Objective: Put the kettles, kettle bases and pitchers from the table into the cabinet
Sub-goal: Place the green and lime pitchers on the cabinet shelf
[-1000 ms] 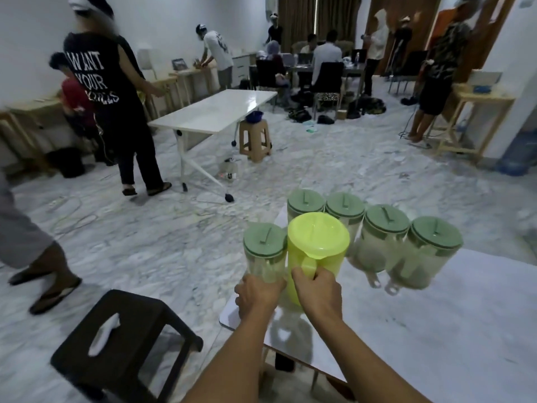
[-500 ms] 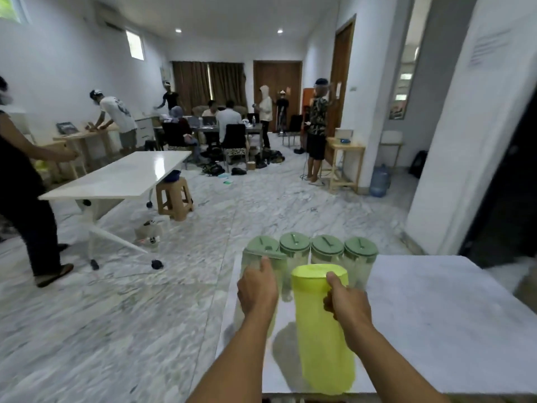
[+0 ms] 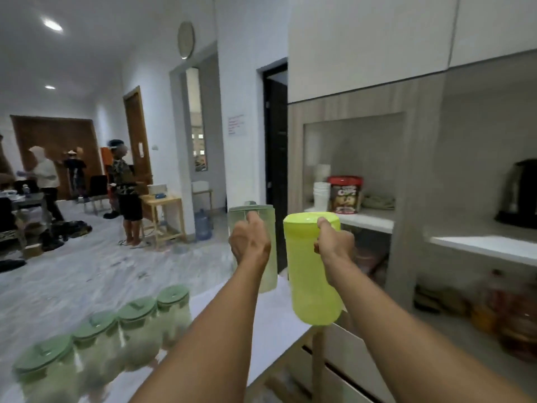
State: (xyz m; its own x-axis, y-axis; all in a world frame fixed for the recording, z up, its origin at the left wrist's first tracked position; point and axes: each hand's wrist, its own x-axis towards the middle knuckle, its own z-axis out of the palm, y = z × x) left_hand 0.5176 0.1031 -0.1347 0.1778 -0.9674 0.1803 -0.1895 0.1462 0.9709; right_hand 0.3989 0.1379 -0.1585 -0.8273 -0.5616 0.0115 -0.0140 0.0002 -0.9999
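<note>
My right hand (image 3: 334,242) grips a bright yellow-green pitcher (image 3: 313,271) by its handle, held in the air above the white table's (image 3: 276,321) right edge. My left hand (image 3: 250,241) holds a pale green lidded pitcher (image 3: 266,228), also lifted off the table. Several more green-lidded pitchers (image 3: 136,324) stand in a row on the table at the lower left. Ahead on the right is the cabinet (image 3: 412,158) with open niches. A dark kettle (image 3: 520,196) stands on its right shelf.
The cabinet's left niche holds stacked white cups (image 3: 321,193), a red snack tub (image 3: 345,194) and a cloth. Bottles sit in a low shelf at far right (image 3: 505,315). A dark doorway (image 3: 276,158) lies left of the cabinet. People stand across the room at left (image 3: 125,187).
Both pitchers have been lifted off the table and carried rightward. My view has swung from the room to the cabinet, leaving the row of pitchers at the lower left.
</note>
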